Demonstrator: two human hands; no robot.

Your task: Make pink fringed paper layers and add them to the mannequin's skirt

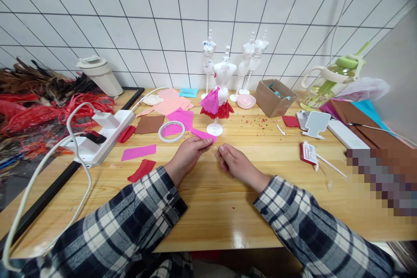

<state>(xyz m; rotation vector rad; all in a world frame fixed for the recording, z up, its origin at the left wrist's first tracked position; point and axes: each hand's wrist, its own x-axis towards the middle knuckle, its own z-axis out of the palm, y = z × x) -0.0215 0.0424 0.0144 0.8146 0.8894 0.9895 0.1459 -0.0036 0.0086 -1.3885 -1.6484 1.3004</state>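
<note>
My left hand (188, 154) pinches a narrow strip of pink paper or cloth (203, 134) between thumb and fingers, its end pointing right. Just to the right, my right hand (239, 165) is closed, thumb against forefinger; whatever it may hold is too small to make out. Beyond both hands stands a small white dress form (224, 74) on a round base. It wears a red fringed skirt (224, 110) with a pleated pink piece (210, 102) over one side. Left of the strip lies a roll of white tape (160, 132), partly over a pink sheet (184, 117).
Three more dress forms (208, 56) stand by the tiled wall, near a pink bowl (246, 101) and a cardboard box (273, 104). A white power strip (107, 139) with cables lies left; a drink bottle (317, 95) and phone stand (316, 124) are right. Red scraps (142, 170) lie left.
</note>
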